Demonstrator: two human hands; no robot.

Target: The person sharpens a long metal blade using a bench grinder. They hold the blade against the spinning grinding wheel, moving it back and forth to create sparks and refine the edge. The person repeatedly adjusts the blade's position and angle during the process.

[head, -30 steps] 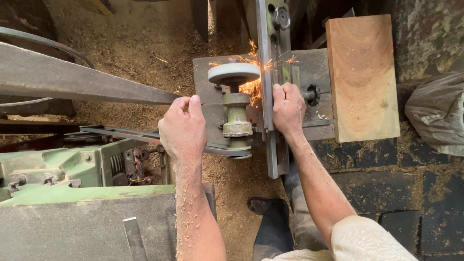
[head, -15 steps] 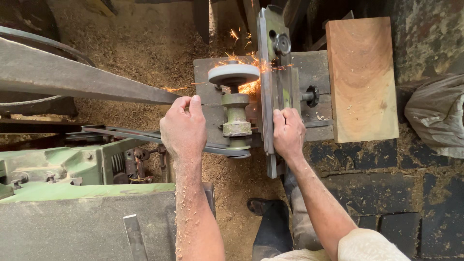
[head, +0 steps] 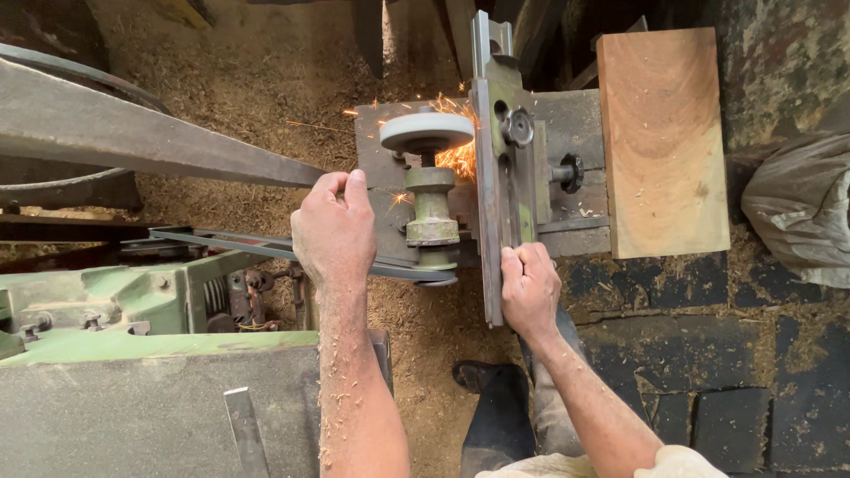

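A grey grinding wheel [head: 427, 133] spins on a green spindle [head: 431, 212], and orange sparks [head: 459, 158] fly where it meets a long metal blade in its carrier [head: 496, 177]. My right hand [head: 529, 290] grips the near end of that carrier. My left hand [head: 335, 232] rests with curled fingers on the left edge of the grinder's metal base plate [head: 376, 190], beside the drive belt. Sawdust clings to my left forearm.
A wide flat belt [head: 133, 133] runs in from the left. A green machine body [head: 133, 301] and a grey table [head: 150, 416] lie at lower left. A wooden block [head: 662, 142] sits right of the grinder. A grey sack [head: 801, 208] is at far right. Sawdust covers the floor.
The blade carrier has slid away from me along the wheel. My right hand has slipped back toward its near end. Sparks keep flying; my left hand has stayed put.
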